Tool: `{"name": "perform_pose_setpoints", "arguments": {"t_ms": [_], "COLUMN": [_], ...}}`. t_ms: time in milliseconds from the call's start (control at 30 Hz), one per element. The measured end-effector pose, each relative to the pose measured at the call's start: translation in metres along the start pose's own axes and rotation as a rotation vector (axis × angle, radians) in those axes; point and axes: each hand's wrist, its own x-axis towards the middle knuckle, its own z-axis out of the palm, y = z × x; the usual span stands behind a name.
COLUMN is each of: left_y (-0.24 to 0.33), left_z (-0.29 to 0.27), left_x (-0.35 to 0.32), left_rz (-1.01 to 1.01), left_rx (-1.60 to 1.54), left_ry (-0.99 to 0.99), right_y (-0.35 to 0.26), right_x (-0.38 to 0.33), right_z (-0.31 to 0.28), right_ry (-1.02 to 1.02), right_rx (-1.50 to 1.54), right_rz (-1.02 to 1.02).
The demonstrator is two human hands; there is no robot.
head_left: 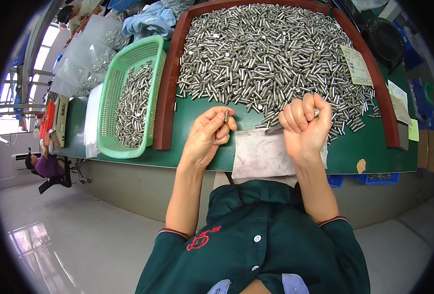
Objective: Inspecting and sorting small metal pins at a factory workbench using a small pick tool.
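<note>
Far left of the fingers of the left hand (203, 134), past the working area: glossy pale floor (75, 215), bright windows (45, 44), a seated co-worker in purple (50, 165).

Under and around both hands: broad dark-green desk (334, 159), smooth-looking, with a tan patch (361, 166) by the near edge, right of the right hand (306, 128).

Beyond the fingers: wide heap of short silver cylindrical metal pins (256, 54), spread out rather than piled high, probably for easy sight and reach of single pieces.

Around the heap on left, right and far side: dark-red wood-like rails (166, 98), likely set as a fence against rolling; open toward the fingers, perhaps for easy drawing out.

Left of the left fingers, just outside the rail: long mint-green perforated plastic basket (105, 103), part-filled with similar pins; presumably parked there for short reach, kept apart from the heap.

Between the hands, closer to the body: flat grey-white stained cloth pad (258, 154), maybe as cushioning.

Right fingers: curled inward, narrow; contents hidden, cannot tell whether gripping anything. Just left of them: dark-grey flat strip (273, 130), held or lying, cannot tell.

Left fingers: narrow, pinching one short silver metal pin (227, 116), near upright, likely by the tips to leave its side in view.
</note>
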Motion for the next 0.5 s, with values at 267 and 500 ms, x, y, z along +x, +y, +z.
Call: {"name": "perform_pose_setpoints", "arguments": {"t_ms": [267, 500], "left_y": [-0.001, -0.006], "left_z": [0.010, 0.042], "left_x": [0.002, 0.012], "left_rz": [0.045, 0.346], "left_rx": [0.185, 1.180], "left_ry": [0.049, 0.106], "right_y": [-0.002, -0.004], "right_x": [0.001, 0.004], "right_z": [0.001, 0.000], "right_ry": [0.012, 0.004], "right_rx": [0.019, 0.022], "right_rz": [-0.004, -0.021]}}
